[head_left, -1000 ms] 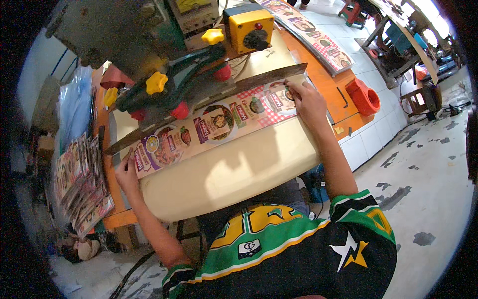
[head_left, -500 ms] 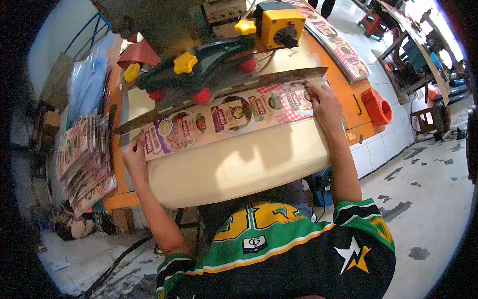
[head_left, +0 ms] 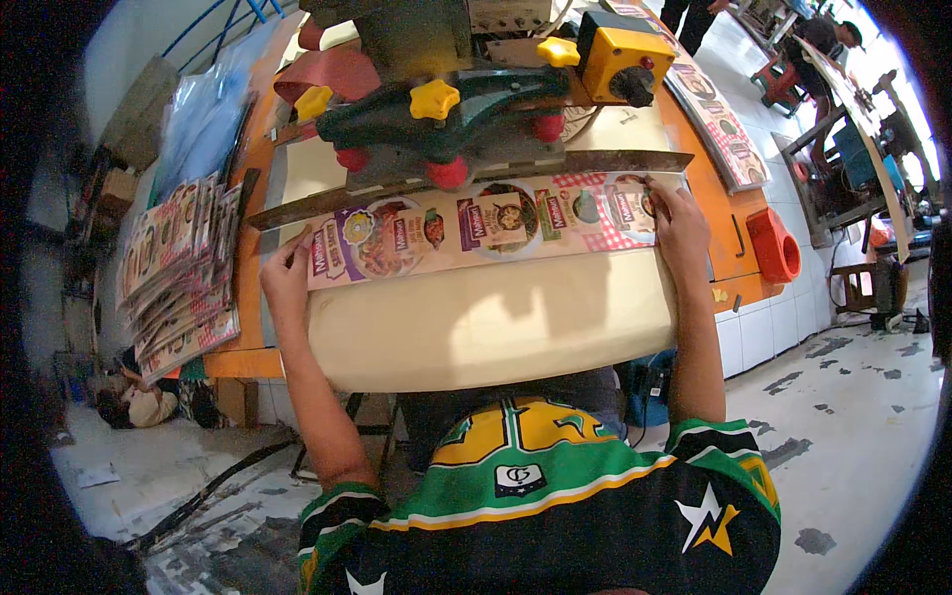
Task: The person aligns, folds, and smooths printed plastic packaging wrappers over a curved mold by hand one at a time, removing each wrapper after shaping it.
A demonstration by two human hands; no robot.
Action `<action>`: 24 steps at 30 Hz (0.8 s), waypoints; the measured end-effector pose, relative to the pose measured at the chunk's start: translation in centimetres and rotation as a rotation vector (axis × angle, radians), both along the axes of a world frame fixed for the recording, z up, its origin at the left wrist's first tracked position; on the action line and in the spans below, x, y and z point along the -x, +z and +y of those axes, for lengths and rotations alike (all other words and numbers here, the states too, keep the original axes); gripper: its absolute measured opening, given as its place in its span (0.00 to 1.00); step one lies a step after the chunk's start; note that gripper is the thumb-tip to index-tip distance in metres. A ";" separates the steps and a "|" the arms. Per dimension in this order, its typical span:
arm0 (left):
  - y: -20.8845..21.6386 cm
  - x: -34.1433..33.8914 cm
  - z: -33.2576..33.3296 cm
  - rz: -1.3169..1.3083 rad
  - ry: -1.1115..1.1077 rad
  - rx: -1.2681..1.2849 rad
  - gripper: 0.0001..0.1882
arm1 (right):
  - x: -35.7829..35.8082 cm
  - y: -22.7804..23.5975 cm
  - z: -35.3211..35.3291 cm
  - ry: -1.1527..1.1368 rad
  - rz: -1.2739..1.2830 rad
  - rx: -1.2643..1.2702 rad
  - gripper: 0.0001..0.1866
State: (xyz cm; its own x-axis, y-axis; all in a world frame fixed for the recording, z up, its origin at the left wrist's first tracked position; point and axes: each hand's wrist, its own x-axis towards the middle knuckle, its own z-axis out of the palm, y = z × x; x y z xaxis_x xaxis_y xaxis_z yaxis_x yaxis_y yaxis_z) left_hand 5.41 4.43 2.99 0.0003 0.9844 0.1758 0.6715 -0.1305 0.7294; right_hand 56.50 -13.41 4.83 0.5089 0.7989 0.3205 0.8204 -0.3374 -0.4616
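A long printed strip (head_left: 461,230) with food pictures lies across a cream padded surface (head_left: 496,322), its far edge along a thin metal bar (head_left: 466,188). My left hand (head_left: 288,283) pinches the strip's left end between thumb and fingers. At the opposite end, my right hand (head_left: 680,228) has its fingers closed on the strip's right edge, thumb near the corner. Just beyond the bar stands a machine head with a dark green bracket (head_left: 446,107), yellow star-shaped knobs (head_left: 434,99) and red round feet (head_left: 447,175).
Bundled printed strips (head_left: 178,268) and clear plastic sheets (head_left: 203,119) lie left. At right are another printed stack (head_left: 719,129), a hex key (head_left: 738,236) and a red holder (head_left: 773,248) on the orange table (head_left: 716,223). A yellow control box (head_left: 627,61) sits above. A person (head_left: 828,38) is far right.
The whole view has shifted and tilted slightly. Both hands keep hold of the strip's ends, and the strip stays along the metal bar.
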 end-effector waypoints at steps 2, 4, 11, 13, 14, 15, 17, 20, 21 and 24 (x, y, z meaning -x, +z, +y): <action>0.2 -0.1 0.0 -0.036 -0.010 -0.009 0.16 | -0.5 -0.5 0.1 0.005 -0.016 0.013 0.13; 0.4 -0.3 -0.1 -0.011 -0.029 -0.041 0.17 | -0.9 -0.8 0.0 0.009 -0.029 0.030 0.13; 0.7 -0.6 -0.5 0.018 -0.004 -0.067 0.17 | -1.1 -1.3 0.3 0.020 -0.067 0.006 0.13; -0.7 0.4 0.2 -0.055 0.005 -0.041 0.17 | -0.8 -0.9 0.2 0.021 -0.054 0.007 0.13; 1.7 -1.6 -1.0 0.040 0.052 -0.004 0.16 | -0.8 -0.8 0.0 0.009 -0.056 0.032 0.14; 1.1 -1.5 -0.8 0.044 0.060 -0.005 0.16 | -1.1 -1.0 0.0 -0.003 -0.060 0.057 0.15; 0.7 -0.9 -0.9 0.049 0.007 -0.118 0.15 | -1.6 -1.5 0.0 0.075 -0.058 -0.005 0.16; 0.8 -1.2 -1.8 -0.013 0.022 -0.090 0.16 | -1.6 -0.9 -0.6 0.096 0.422 -0.059 0.18; 0.9 -1.1 -1.9 0.025 0.012 -0.073 0.16 | -1.3 -0.3 -0.7 0.102 0.421 -0.059 0.18; 0.7 -1.2 -2.2 0.151 0.021 -0.107 0.17 | -0.4 0.6 -1.3 0.084 0.496 -0.046 0.18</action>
State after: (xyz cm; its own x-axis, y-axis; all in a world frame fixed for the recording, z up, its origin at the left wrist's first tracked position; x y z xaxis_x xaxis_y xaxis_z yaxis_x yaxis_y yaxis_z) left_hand 6.63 2.23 3.74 0.0142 0.9601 0.2792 0.7757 -0.1867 0.6028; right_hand 56.95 -14.71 5.48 0.5434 0.8344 0.0920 0.5218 -0.2498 -0.8157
